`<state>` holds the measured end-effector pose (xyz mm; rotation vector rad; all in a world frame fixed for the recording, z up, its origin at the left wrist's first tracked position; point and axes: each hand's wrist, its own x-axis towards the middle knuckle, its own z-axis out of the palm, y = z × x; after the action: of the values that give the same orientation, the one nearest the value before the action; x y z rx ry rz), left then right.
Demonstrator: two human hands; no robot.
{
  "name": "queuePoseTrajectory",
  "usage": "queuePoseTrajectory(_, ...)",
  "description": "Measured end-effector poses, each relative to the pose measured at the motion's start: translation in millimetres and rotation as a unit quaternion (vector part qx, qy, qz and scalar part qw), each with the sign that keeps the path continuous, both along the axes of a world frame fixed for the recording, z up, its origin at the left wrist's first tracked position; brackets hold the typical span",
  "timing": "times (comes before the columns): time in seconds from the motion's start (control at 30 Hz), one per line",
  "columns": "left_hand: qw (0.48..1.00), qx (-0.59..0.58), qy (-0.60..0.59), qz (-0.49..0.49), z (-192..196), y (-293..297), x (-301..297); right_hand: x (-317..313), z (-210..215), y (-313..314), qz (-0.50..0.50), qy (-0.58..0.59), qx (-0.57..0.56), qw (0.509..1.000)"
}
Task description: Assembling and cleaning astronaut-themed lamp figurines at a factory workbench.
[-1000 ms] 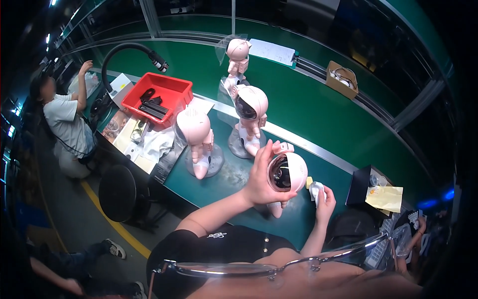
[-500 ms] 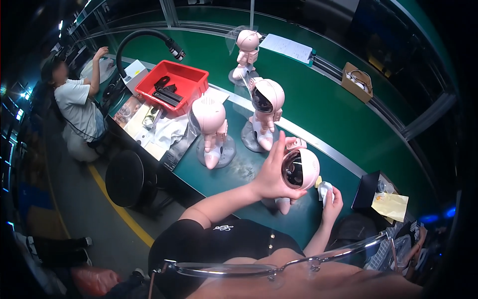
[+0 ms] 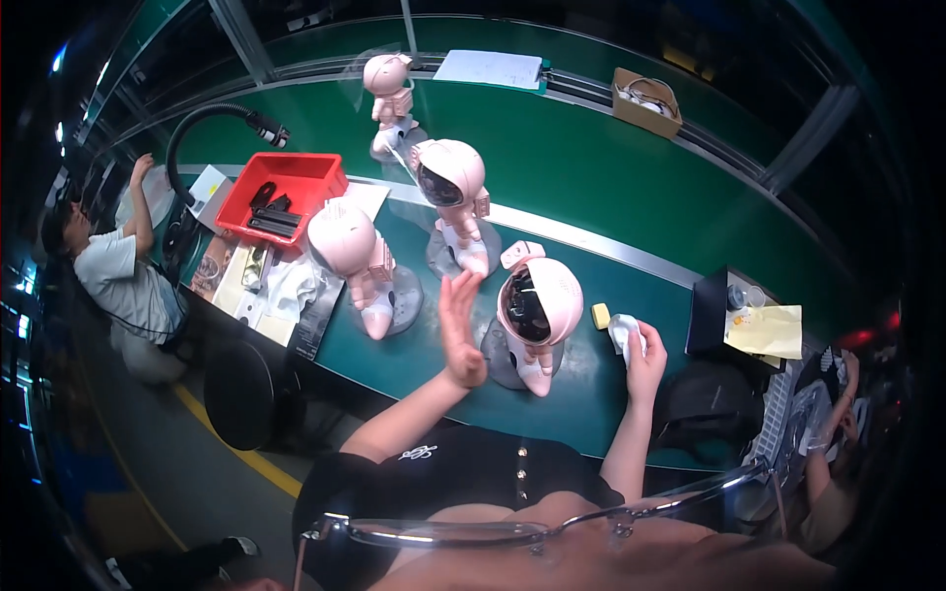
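A pale pink astronaut figurine (image 3: 559,299) with a dark glossy visor stands on a grey round base in front of me. To its left, my left hand (image 3: 461,335) is raised with fingers stretched, apart from it and holding nothing. My right hand (image 3: 643,361) pinches a white cloth (image 3: 623,334) over the tabletop, right of the figurine. Beside the cloth lies a small yellow block (image 3: 600,316). A second astronaut figurine (image 3: 345,236) stands left of my left hand, its visor hidden. Behind, a third figurine (image 3: 455,177) shows its dark visor.
Another pink figurine (image 3: 387,77) stands at the far edge, near a clipboard with paper (image 3: 490,69). A red bin (image 3: 320,175) holds black parts at the left. A cardboard box (image 3: 647,105) sits far right; yellow paper (image 3: 764,332) lies nearer. A co-worker (image 3: 133,266) sits left.
My left hand has let go of the front figurine's head and moved left. My right hand still holds the cloth. The whole view has shifted.
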<state>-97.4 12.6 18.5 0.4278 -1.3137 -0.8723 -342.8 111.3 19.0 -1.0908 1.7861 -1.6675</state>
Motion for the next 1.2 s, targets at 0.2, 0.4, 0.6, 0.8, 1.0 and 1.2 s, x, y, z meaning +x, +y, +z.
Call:
queuePoseTrajectory(0.2, 0.969, -0.014, -0.173, 0.174, -17, 2, 43, 0, -6, 0, 0.010, -0.019, 0.008, 1.000)
queuePoseTrajectory(0.4, 0.972, 0.221, -0.047, 0.066, -8, 22, 31, 7, -7, 5, -0.024, -0.037, -0.007, 0.999)
queuePoseTrajectory(0.6, 0.969, 0.079, -0.231, -0.048, 13, 16, 11, 5, 0, 4, -0.065, 0.035, 0.036, 0.997)
queuePoseTrajectory(0.8, 0.945, 0.198, -0.212, -0.154, 32, 18, -10, 5, 18, 11, -0.136, 0.161, 0.014, 0.977)
queuePoseTrajectory(1.0, 0.909, 0.253, -0.215, -0.254, 28, -5, 13, -5, 14, 24, -0.131, 0.280, 0.155, 0.938)
queuePoseTrajectory(1.2, 0.936, 0.215, -0.088, -0.265, 60, 2, -9, 21, 18, -12, -0.039, 0.314, 0.112, 0.942)
